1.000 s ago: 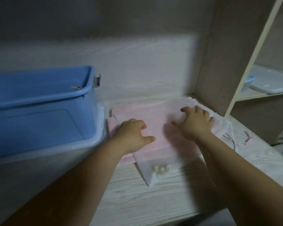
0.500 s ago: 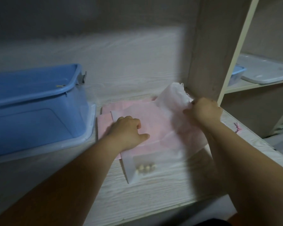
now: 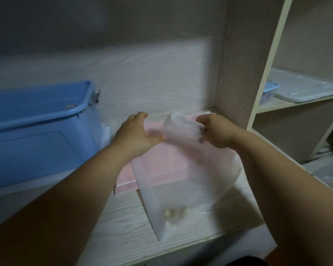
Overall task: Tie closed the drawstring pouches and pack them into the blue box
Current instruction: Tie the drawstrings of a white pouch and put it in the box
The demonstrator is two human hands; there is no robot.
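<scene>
Now pouch (image 3: 181, 179) lengthwise, mouth pts away.

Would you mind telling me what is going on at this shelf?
A person is working on a sheer white pouch that lies partly over a pink stack on the wooden shelf. The right hand grips the pouch's gathered top, and the left hand is beside it, thumb at the fabric. Small pale pieces sit in the pouch's bottom. The blue box stands to the left; this pouch is not yet in it.
</scene>
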